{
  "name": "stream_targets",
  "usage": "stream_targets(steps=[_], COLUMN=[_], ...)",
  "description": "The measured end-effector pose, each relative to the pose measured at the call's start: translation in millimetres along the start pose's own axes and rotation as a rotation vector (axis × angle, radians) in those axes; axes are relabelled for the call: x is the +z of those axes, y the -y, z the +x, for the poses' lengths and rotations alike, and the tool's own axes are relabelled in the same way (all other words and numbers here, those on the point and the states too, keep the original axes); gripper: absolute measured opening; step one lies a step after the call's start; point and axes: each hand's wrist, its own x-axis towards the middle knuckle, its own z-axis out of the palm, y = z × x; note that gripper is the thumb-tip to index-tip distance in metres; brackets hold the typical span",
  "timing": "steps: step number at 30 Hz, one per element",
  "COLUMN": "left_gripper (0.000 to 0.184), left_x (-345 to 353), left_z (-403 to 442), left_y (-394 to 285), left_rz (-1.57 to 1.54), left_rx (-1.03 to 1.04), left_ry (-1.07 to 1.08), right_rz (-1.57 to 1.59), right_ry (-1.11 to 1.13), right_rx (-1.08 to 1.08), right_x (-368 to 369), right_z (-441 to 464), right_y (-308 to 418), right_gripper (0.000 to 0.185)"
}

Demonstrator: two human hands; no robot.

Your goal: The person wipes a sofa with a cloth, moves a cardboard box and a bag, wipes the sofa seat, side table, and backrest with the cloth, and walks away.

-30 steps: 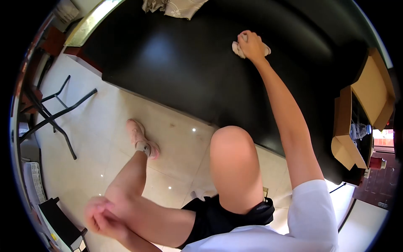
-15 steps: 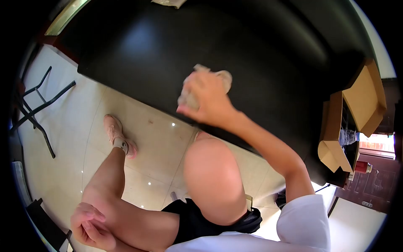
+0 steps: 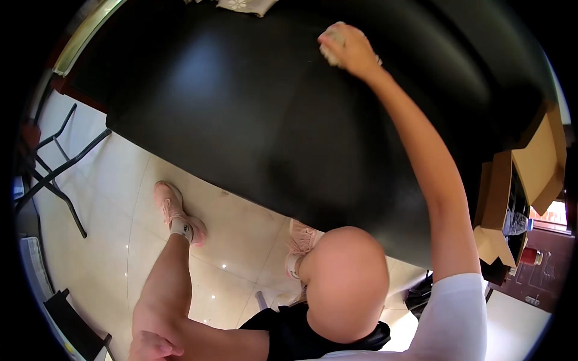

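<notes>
My right hand (image 3: 352,51) is closed on a bunched pale cloth (image 3: 331,54). Much of the cloth is covered by the fingers, and the hand presses it on the far part of a black, smooth sofa seat (image 3: 241,126). At the lower left, my left hand (image 3: 155,346) rests by my left knee with its fingers curled in. Nothing shows in it, though the frame's bottom edge is close to it.
An open cardboard box (image 3: 494,186) with a plastic bottle (image 3: 516,222) in it stands on the right. Patterned fabric (image 3: 247,5) lies at the top edge. Black folding legs (image 3: 66,165) stand on the tiled floor (image 3: 235,240) at left.
My right hand has moved with the cloth from near the seat's front edge to farther back and right. My left hand sits lower in view, still curled.
</notes>
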Motion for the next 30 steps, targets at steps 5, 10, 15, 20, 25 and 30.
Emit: stream_targets(steps=[5, 10, 15, 20, 25, 30], left_gripper=[0.021, 0.019, 0.016, 0.015, 0.016, 0.012], left_x=[-0.5, -18.8, -23.6, -21.1, -39.8, -47.5], left_z=[-1.6, -32.8, -33.3, -37.6, -49.2, -51.8], left_y=[0.1, 5.0, 1.7, 0.5, 21.0, 23.5], left_rz=[-0.047, 0.007, -0.003, 0.035, 0.033, 0.020], left_rx=[-0.046, -0.143, -0.096, -0.152, 0.031, 0.069], left_ry=[-0.141, -0.152, -0.108, -0.106, -0.102, -0.123], right_rz=[-0.107, -0.053, 0.109, 0.053, -0.076, -0.111], right_ry=[-0.058, 0.051, 0.018, 0.312, 0.319, 0.157], right_rx=[0.376, 0.178, -0.313, -0.507, -0.488, -0.547], right_x=[19.8, 6.2, 6.4, -27.4, -8.6, 74.2], right_z=[39.1, -5.9, -112.7, -201.7, -198.3, -131.9], right_y=[-11.1, 48.4, 158.7, 223.1, 241.6, 274.6], right_gripper=[0.064, 0.057, 0.042, 0.043, 0.039, 0.027])
